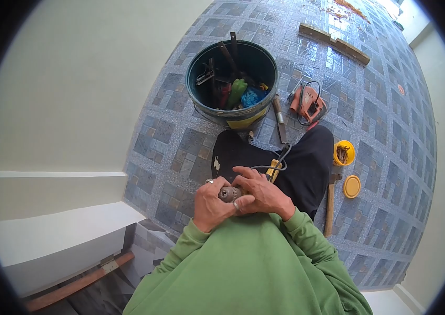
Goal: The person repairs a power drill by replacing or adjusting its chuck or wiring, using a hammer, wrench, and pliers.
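A power drill with a yellow handle (273,170) and a grey cord rests against my lap. Its metal chuck (227,194) points up toward me. My left hand (211,206) is closed around the chuck, thumb and fingers on either side. Wrapped over the drill just behind the chuck is my right hand (264,193), which hides most of the drill's body. Whether a bit sits in the chuck is too small to tell.
A dark bucket (231,113) of tools stands ahead. Beside it lie a chisel (280,118) and an orange jigsaw (309,103). To my right are a yellow tub (344,153), its lid (352,186) and a hammer (330,207). Wooden pieces (332,42) lie farther off.
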### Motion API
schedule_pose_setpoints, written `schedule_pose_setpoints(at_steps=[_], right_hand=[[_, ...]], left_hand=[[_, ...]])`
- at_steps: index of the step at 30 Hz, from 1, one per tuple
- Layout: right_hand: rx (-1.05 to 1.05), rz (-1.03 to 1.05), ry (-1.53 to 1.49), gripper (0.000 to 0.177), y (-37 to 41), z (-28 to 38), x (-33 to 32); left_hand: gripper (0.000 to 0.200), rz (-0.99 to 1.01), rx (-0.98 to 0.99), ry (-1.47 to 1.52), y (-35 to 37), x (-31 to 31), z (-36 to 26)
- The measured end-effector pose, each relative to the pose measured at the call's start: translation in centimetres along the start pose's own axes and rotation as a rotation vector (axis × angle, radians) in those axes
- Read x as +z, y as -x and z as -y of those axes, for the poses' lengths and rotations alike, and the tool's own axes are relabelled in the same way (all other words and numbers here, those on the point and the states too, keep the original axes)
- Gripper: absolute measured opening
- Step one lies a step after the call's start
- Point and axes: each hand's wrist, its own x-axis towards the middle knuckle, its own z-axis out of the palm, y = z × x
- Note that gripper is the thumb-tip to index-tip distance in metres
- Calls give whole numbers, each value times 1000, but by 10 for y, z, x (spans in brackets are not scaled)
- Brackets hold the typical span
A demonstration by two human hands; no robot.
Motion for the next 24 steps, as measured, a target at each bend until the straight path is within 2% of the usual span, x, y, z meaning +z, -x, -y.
schedule_pose_setpoints(at_steps=[1,3,4,6,10,13,14,16,17,19,23,24], right_hand=[[2,0,1,68,0,0,0],[78,63,-49,62,-1,0,2],[76,65,-51,62,-1,0,2],[51,64,-83,62,-2,-1,1],[-36,46,-289,61,3,-5,-11],[3,74,-251,58,5,-1,-13],[2,78,-251,58,3,1,-13],[10,81,-256,56,-1,4,-11],[7,84,-259,56,0,5,-8],[6,48,-179,55,0,6,-3],[7,51,-174,58,-4,3,0],[30,44,-142,60,-3,5,-1]], left_hand=[[67,1,1,1,0,-5,0],[58,-48,252,44,0,-13,1],[58,-49,249,43,0,-15,-1],[48,8,315,366,0,-17,-4],[49,117,313,315,-1,-22,11],[51,25,361,189,-4,-21,13],[51,22,358,190,-3,-21,12],[52,-31,113,119,-1,-23,7],[52,-33,109,117,0,-20,7],[55,-56,42,-68,0,-13,10],[55,21,42,-28,-1,-17,19],[53,106,125,33,-2,-24,22]])
